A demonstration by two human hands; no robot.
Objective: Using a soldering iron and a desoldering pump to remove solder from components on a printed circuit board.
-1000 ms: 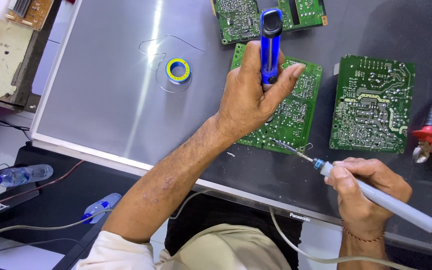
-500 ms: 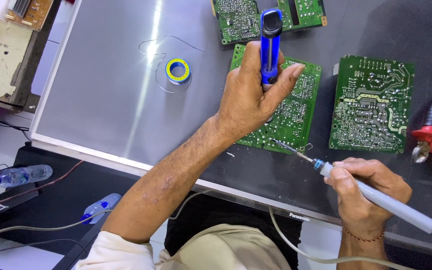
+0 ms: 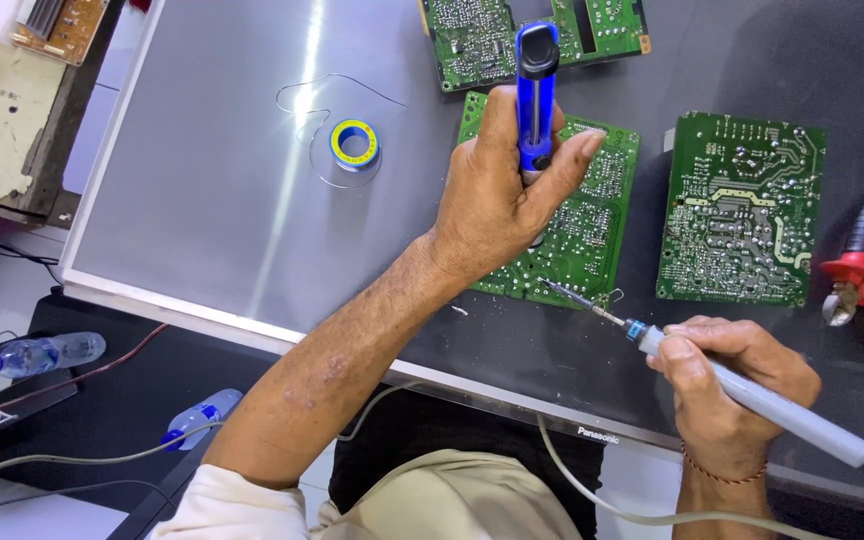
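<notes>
Near the middle of the grey tabletop (image 3: 202,200), the left hand (image 3: 497,200) wraps its grip around a blue desoldering pump (image 3: 536,95), held upright on the green rectangular circuit board (image 3: 577,225). Toward the near edge, the right hand (image 3: 737,375) pinches a grey pen-shaped soldering iron (image 3: 752,400), its tip at the board's near edge. Desoldering a joint seems in hand; bringing pump nozzle and hot tip together calls for steadiness.

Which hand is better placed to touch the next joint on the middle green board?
Right, probably. The right hand holds the soldering iron like a pen, its tip at the near edge of the middle board. The left hand is busy holding the blue suction tool upright on that board.
</notes>
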